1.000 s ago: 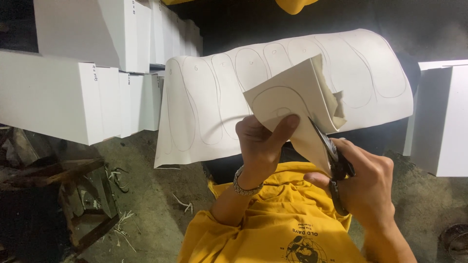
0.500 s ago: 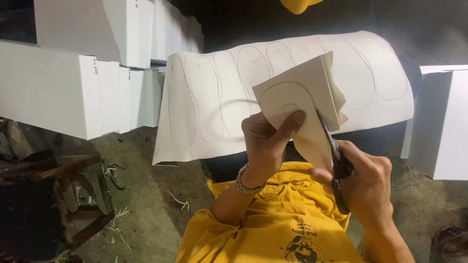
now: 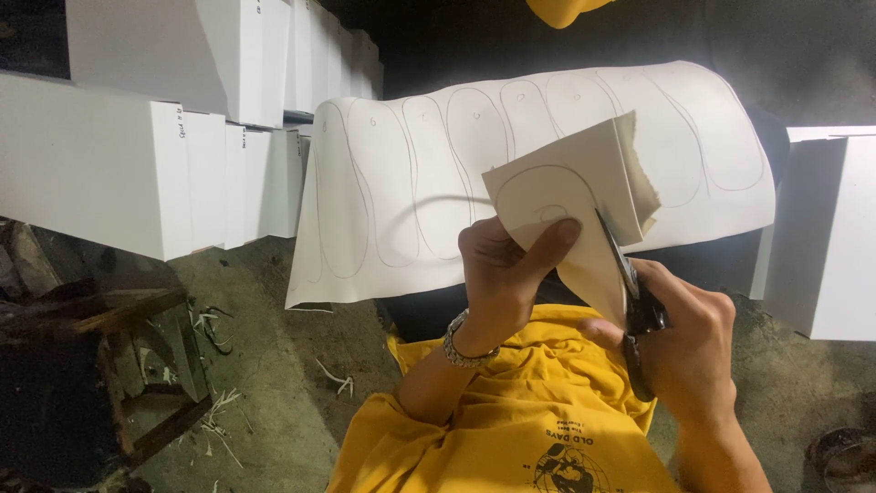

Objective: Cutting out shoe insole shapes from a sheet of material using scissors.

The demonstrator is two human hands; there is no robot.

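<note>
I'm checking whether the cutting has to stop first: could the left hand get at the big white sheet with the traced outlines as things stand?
Probably not freely: the left hand is gripping the folded piece that the scissors cut, above the big sheet.

the scene is dim overall, with the background above falling into near black. light strikes from the front, so the large white sheet and the white boxes glow bright, close to washed out, while the pencil outlines on the sheet stay readable. the concrete floor lies in murky shadow, and the wooden frame at the lower left is barely legible. focus is fairly sharp at the centre; the straight box edges bow slightly toward the frame's borders.
</note>
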